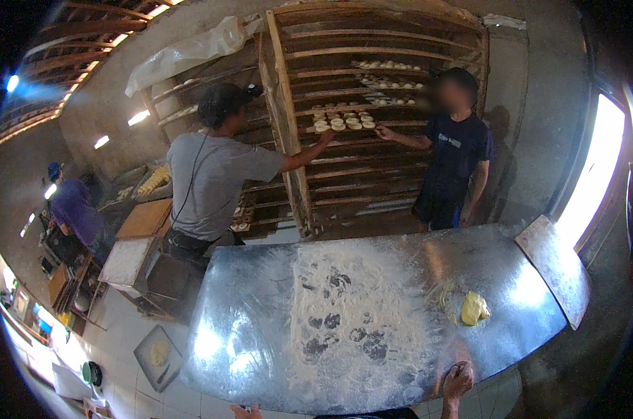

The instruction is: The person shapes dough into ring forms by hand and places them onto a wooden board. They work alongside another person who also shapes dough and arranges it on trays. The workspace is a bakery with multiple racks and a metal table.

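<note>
Left hand, right hand at metal table's near edge, roomy floured stretch beyond.

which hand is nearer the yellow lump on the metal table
The right hand. It is at the near edge of the metal table, on the near side of the yellow lump; the left hand is at that edge, farther left.

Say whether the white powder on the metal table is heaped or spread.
Spread: the white powder lies thin and patchy, the metal table showing through.
</note>
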A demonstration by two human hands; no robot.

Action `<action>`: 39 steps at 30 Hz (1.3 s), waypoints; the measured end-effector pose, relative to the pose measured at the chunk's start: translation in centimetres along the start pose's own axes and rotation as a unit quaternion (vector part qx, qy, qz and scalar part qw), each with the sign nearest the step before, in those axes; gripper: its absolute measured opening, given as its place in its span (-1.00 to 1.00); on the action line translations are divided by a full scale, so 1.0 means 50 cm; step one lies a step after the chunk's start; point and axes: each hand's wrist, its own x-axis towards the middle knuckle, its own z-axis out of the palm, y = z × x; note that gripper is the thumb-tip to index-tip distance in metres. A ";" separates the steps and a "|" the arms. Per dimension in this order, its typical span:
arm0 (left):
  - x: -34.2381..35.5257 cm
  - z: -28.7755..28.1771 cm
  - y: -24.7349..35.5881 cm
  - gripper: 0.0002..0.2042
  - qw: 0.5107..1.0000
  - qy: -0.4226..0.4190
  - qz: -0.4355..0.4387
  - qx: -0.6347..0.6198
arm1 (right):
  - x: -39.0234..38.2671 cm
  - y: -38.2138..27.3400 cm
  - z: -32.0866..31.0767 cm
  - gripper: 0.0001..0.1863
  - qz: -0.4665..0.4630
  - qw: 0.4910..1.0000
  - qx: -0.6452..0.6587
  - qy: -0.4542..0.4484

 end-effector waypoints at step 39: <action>-0.003 0.004 -0.004 0.03 1.000 0.016 0.018 0.011 | 0.006 -0.007 -0.002 -0.94 0.022 1.000 0.006 -0.010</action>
